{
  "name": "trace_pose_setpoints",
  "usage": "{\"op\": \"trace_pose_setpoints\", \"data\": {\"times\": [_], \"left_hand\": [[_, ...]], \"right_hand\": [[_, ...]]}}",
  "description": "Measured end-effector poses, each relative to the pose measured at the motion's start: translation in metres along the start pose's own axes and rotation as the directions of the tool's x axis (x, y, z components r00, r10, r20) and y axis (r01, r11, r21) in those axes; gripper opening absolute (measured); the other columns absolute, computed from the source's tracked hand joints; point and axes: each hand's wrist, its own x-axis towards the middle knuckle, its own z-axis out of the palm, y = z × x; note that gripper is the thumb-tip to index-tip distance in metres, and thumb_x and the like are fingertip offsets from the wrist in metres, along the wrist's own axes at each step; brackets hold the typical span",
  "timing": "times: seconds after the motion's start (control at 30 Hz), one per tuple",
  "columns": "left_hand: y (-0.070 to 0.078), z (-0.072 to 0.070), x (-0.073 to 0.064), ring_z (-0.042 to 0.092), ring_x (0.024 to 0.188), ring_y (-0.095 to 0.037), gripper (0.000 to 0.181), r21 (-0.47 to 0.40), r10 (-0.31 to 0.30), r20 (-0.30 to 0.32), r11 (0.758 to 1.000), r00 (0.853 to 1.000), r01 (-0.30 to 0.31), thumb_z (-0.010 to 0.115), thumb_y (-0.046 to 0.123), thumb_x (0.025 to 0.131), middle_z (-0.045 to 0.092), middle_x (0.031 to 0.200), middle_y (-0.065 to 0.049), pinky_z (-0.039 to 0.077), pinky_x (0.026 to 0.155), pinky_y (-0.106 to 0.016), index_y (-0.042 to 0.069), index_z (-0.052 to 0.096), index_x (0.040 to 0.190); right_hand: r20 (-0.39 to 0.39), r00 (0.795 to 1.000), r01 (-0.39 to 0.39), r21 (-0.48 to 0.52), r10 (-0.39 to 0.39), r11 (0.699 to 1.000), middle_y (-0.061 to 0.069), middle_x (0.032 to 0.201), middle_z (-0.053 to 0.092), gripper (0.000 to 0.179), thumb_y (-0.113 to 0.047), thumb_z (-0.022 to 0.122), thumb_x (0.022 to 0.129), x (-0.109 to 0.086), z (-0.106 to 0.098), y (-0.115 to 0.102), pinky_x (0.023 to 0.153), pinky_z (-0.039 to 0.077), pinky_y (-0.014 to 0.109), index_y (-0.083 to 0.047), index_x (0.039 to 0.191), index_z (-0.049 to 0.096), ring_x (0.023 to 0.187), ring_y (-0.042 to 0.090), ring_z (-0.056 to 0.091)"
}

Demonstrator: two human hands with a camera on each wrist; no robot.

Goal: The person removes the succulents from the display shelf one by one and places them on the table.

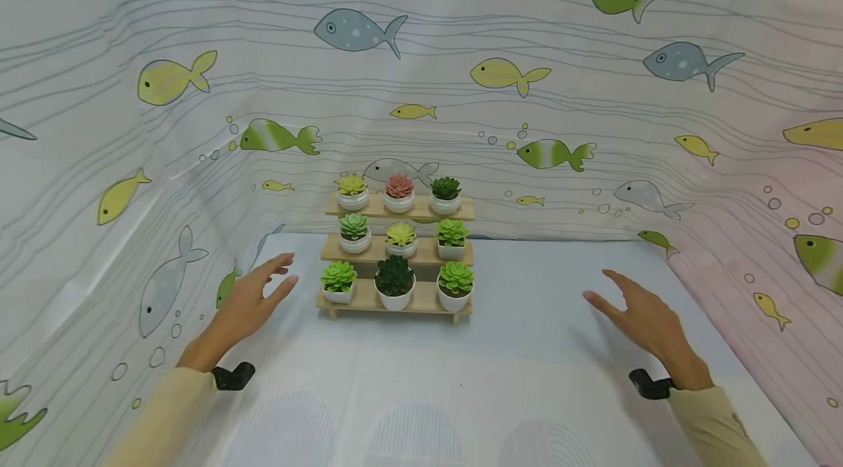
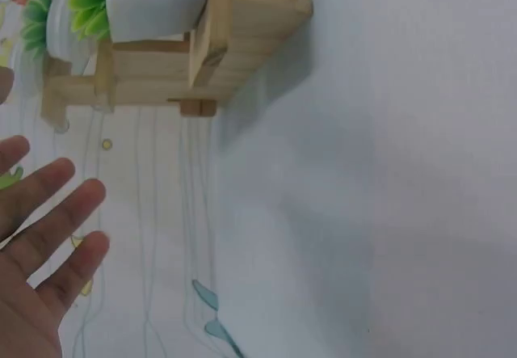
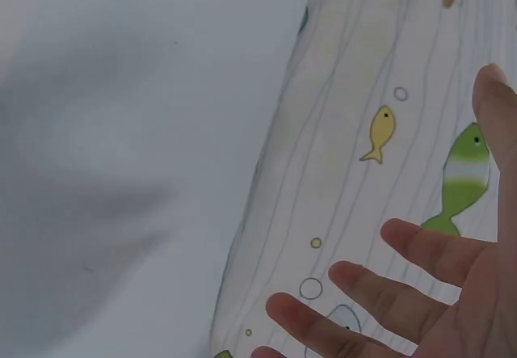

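Observation:
A three-tier wooden stand (image 1: pixel 421 300) holds several small potted succulents in white pots. On its top tier sits a red succulent (image 1: pixel 399 187), between a yellow one and a dark green one. The bottom tier carries a dark green succulent (image 1: pixel 394 277) in the middle. My left hand (image 1: pixel 246 302) hovers left of the stand with fingers spread and nothing in them; the left wrist view shows the stand's wooden end (image 2: pixel 250 27) beyond the fingers. Over the table's right side, well apart from the stand, my right hand (image 1: pixel 648 320) is held up, its fingers (image 3: pixel 388 293) loosely extended and holding nothing.
A pale table (image 1: pixel 540 291) lies under both hands, with faint arch patterns along its near part. Curtain-like sheets (image 1: pixel 461 116) printed with fish and wavy lines rise behind it and at both sides. Each wrist wears a black band (image 1: pixel 233 377).

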Motion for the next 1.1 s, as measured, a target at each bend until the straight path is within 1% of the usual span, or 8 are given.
{"op": "trace_pose_setpoints", "data": {"times": [0.07, 0.13, 0.3, 0.47, 0.63, 0.83, 1.0, 1.1], "left_hand": [[0.001, 0.001, 0.002, 0.063, 0.115, -0.036, 0.049, -0.034, -0.004, -0.044, 0.999, 0.999, 0.002, 0.061, 0.025, 0.106, 0.063, 0.135, -0.018, 0.052, 0.09, -0.056, 0.004, 0.05, 0.149], [0.002, 0.002, 0.004, 0.064, 0.11, -0.032, 0.045, -0.061, -0.006, -0.084, 0.998, 0.996, 0.001, 0.061, 0.022, 0.106, 0.065, 0.131, -0.016, 0.053, 0.087, -0.044, 0.005, 0.052, 0.147], [0.003, 0.003, 0.009, 0.065, 0.105, -0.029, 0.042, -0.11, -0.032, -0.121, 0.994, 0.992, 0.019, 0.059, 0.024, 0.107, 0.067, 0.127, -0.013, 0.048, 0.081, -0.024, 0.006, 0.055, 0.145], [0.0, 0.008, 0.013, 0.063, 0.105, -0.026, 0.04, -0.149, -0.082, -0.113, 0.987, 0.99, 0.065, 0.057, 0.029, 0.108, 0.067, 0.127, -0.011, 0.046, 0.08, -0.023, 0.009, 0.057, 0.142], [0.0, 0.015, 0.019, 0.06, 0.106, -0.025, 0.039, -0.203, -0.125, -0.094, 0.974, 0.988, 0.104, 0.056, 0.031, 0.109, 0.065, 0.127, -0.012, 0.045, 0.081, -0.026, 0.006, 0.056, 0.139], [-0.001, 0.022, 0.026, 0.057, 0.111, -0.029, 0.044, -0.261, -0.168, -0.069, 0.954, 0.983, 0.145, 0.054, 0.036, 0.109, 0.06, 0.13, -0.014, 0.043, 0.086, -0.036, 0.006, 0.052, 0.14], [-0.002, 0.027, 0.032, 0.056, 0.115, -0.034, 0.046, -0.314, -0.189, -0.041, 0.934, 0.981, 0.167, 0.052, 0.039, 0.109, 0.057, 0.133, -0.017, 0.042, 0.09, -0.045, 0.008, 0.05, 0.143], [-0.003, 0.031, 0.037, 0.057, 0.116, -0.034, 0.048, -0.331, -0.205, -0.018, 0.925, 0.979, 0.187, 0.051, 0.042, 0.109, 0.058, 0.134, -0.017, 0.043, 0.093, -0.048, 0.01, 0.049, 0.145]], "right_hand": [[-0.008, 1.0, 0.009, 0.007, -0.009, 1.0, 0.033, 0.142, 0.053, 0.086, -0.068, 0.051, 0.1, 0.001, 0.003, -0.002, 0.08, 0.051, 0.065, -0.003, 0.155, 0.042, 0.116, 0.049, 0.06], [-0.018, 1.0, 0.016, 0.013, -0.015, 1.0, 0.031, 0.138, 0.057, 0.083, -0.067, 0.051, 0.1, 0.002, 0.005, -0.005, 0.077, 0.052, 0.061, -0.003, 0.153, 0.045, 0.112, 0.046, 0.063], [-0.041, 0.999, 0.027, 0.04, -0.026, 0.999, 0.028, 0.14, 0.057, 0.081, -0.065, 0.053, 0.1, 0.006, 0.012, -0.012, 0.076, 0.054, 0.058, -0.002, 0.15, 0.049, 0.11, 0.043, 0.064], [-0.055, 0.998, 0.041, 0.082, -0.037, 0.996, 0.024, 0.143, 0.057, 0.077, -0.062, 0.055, 0.1, 0.008, 0.02, -0.017, 0.077, 0.055, 0.057, -0.002, 0.149, 0.051, 0.111, 0.042, 0.064], [-0.065, 0.997, 0.049, 0.095, -0.043, 0.994, 0.024, 0.142, 0.058, 0.074, -0.06, 0.057, 0.1, 0.01, 0.027, -0.023, 0.078, 0.055, 0.057, -0.003, 0.147, 0.053, 0.11, 0.042, 0.064], [-0.081, 0.996, 0.053, 0.11, -0.044, 0.993, 0.024, 0.139, 0.06, 0.072, -0.06, 0.058, 0.1, 0.013, 0.035, -0.03, 0.079, 0.055, 0.056, -0.005, 0.145, 0.055, 0.109, 0.041, 0.064], [-0.085, 0.995, 0.061, 0.132, -0.05, 0.989, 0.023, 0.138, 0.061, 0.072, -0.061, 0.058, 0.099, 0.015, 0.043, -0.036, 0.08, 0.055, 0.056, -0.005, 0.145, 0.055, 0.109, 0.04, 0.064], [-0.082, 0.995, 0.059, 0.142, -0.048, 0.988, 0.023, 0.137, 0.061, 0.073, -0.063, 0.058, 0.099, 0.016, 0.047, -0.04, 0.08, 0.056, 0.056, -0.006, 0.145, 0.056, 0.109, 0.039, 0.064]]}}
